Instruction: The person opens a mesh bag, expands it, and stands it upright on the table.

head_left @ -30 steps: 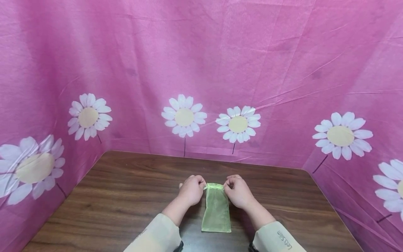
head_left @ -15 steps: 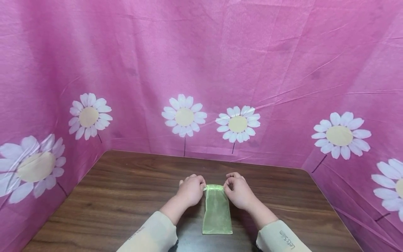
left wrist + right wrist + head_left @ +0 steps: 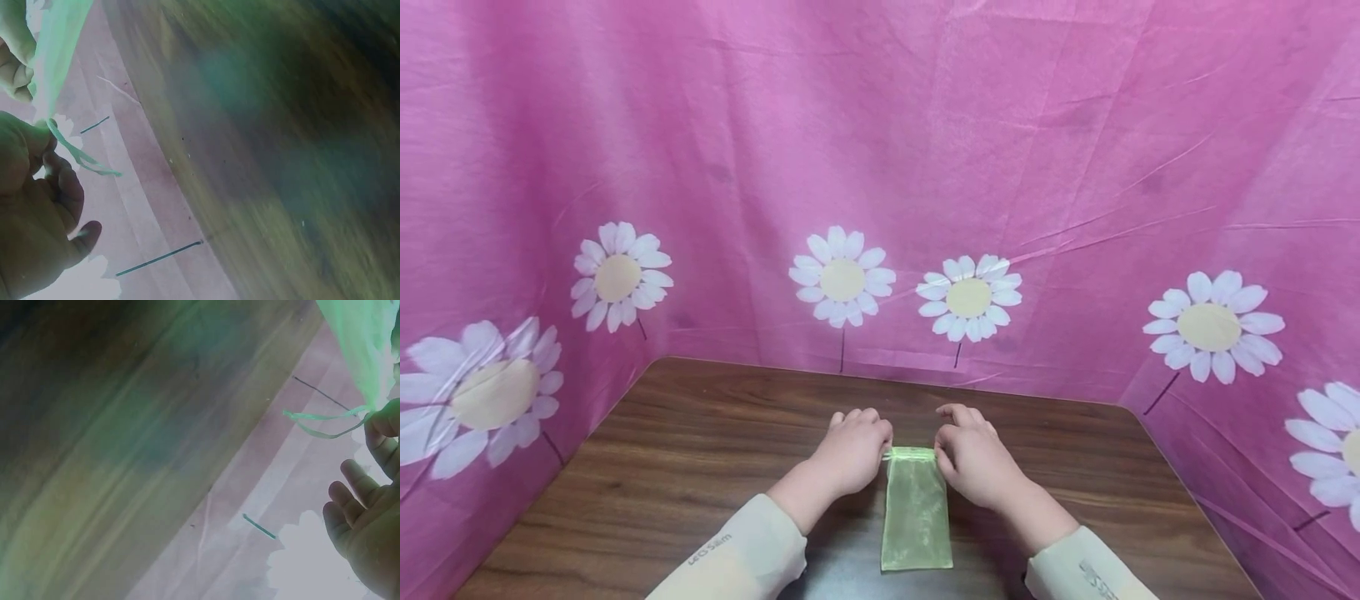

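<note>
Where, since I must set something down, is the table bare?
The table is bare left of the left hand, right of the right hand, and in a narrower strip between both hands and the pink cloth. It is crowded at front centre: the hands pinch the green bag, with sleeves alongside.

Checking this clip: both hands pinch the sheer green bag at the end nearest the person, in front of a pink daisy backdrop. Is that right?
Not quite: the end is wrong. The head view shows the left hand and right hand pinching the sheer green bag at its far end, away from the person, in front of a pink daisy backdrop.
</note>
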{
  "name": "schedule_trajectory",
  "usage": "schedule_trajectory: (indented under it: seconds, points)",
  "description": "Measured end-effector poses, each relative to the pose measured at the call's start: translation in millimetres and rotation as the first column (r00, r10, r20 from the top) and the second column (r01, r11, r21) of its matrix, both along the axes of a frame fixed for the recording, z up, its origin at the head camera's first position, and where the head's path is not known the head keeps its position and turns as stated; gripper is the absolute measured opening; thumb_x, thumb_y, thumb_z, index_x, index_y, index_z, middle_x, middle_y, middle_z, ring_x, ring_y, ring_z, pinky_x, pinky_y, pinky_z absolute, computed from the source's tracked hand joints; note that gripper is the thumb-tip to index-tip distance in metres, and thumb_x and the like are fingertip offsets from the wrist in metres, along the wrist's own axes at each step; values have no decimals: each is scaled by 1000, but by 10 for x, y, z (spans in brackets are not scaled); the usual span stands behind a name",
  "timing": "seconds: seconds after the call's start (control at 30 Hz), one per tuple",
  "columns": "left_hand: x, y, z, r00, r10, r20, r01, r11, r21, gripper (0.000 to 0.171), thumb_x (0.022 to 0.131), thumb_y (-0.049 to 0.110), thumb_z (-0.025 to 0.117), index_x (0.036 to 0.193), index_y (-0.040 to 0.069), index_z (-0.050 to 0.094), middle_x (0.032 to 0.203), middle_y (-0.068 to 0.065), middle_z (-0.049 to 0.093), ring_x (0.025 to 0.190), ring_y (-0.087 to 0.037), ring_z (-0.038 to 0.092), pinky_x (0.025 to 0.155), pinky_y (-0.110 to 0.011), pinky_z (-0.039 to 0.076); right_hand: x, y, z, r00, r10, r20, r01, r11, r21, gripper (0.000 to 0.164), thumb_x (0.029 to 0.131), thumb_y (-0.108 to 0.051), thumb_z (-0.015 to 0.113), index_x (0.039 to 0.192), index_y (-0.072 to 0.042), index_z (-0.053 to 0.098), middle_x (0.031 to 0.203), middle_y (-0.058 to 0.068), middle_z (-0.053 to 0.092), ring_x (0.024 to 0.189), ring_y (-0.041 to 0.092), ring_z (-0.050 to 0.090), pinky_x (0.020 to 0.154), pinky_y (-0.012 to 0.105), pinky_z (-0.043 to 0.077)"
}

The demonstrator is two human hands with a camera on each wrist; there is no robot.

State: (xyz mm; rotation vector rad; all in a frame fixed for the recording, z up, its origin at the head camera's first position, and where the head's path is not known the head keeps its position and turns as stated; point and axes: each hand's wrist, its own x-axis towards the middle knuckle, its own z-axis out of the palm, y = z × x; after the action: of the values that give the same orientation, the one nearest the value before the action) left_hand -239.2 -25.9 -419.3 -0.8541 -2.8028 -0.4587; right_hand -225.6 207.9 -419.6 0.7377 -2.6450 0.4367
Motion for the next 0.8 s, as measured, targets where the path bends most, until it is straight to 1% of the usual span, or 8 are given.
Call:
schedule_trajectory:
  seconds: [0.13,0.2,0.3,0.37,0.43,0.6,0.67,0.8]
  points:
    - [1,-18,10,997,-50,-57,47,997,-57,16,97,15,68,85,23,61,85,9,48,84,-15,48,77,-33,35,17,15,4,994,48,-96,-38,993,108,24,83,-8,74,71,-22,58,131,18,62,122,41,58,94,60,49]
    - [-3,-21,2,993,-72,-91,65,994,-85,15,94,12,68,87,23,62,86,9,49,84,-15,49,75,-32,35,27,16,8,988,75,-134,-53,985,163,22,83,-8,73,72,-20,58,131,18,62,121,40,59,91,59,51]
    - [-12,-20,-11,988,-95,-123,81,990,-112,15,90,10,69,88,22,62,86,9,51,84,-15,50,72,-30,36,44,14,7,980,102,-171,-58,968,243,19,84,-8,72,73,-16,58,130,18,62,119,39,59,89,56,52]
    - [-26,-23,-26,987,-98,-123,86,991,-101,13,91,11,70,89,22,63,87,9,52,83,-15,50,71,-29,38,46,13,-3,979,103,-176,-55,965,258,19,84,-8,72,74,-15,58,129,18,62,117,38,60,89,55,52]
    - [-37,-28,-47,990,-90,-109,82,994,-75,12,93,13,70,89,22,63,86,9,52,82,-15,51,72,-30,39,50,15,-18,982,91,-163,-50,970,237,20,85,-8,72,75,-16,57,128,16,63,115,37,61,88,54,52]
    - [-46,-45,-113,996,-65,-55,68,997,44,7,98,19,70,94,22,67,88,9,57,87,-16,58,78,-36,46,56,32,-35,995,47,-90,-40,996,85,24,86,-6,73,74,-20,57,123,14,65,110,35,64,87,54,53]
    - [-41,-47,-122,998,-61,-30,64,993,102,2,100,19,69,99,21,69,93,8,62,93,-19,62,82,-39,48,57,35,-31,997,34,-63,-30,998,53,25,87,-7,73,75,-21,57,123,13,65,110,34,63,88,54,53]
    - [-25,-47,-108,998,-60,-10,61,973,221,7,102,14,66,105,18,70,99,6,67,98,-21,66,86,-43,49,49,29,-29,999,12,-31,-11,1000,25,23,89,-8,73,77,-21,60,125,13,65,112,34,63,87,55,53]
